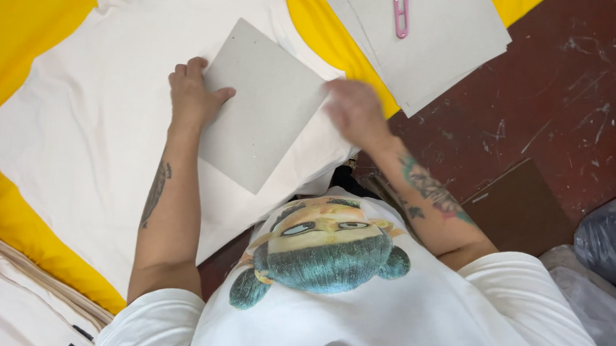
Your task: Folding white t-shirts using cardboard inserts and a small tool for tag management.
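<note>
White garment (99, 134) spread flat over yellow cloth (20, 31), grey cardboard sheet (262, 107) lying on it (tilted), left hand (192, 97) flat, fingers together pressing the sheet's left edge, right hand (353, 109) blurred at its right corner, grip unclear, pink clip (401, 13) on far card stack (434, 46).

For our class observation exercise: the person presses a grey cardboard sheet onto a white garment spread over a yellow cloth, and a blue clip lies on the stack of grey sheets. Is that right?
Not quite. The clip on the stack of grey sheets is pink, not blue, as the head view shows. The rest holds: the left hand and right hand press a grey cardboard sheet onto a white garment spread over a yellow cloth.
</note>
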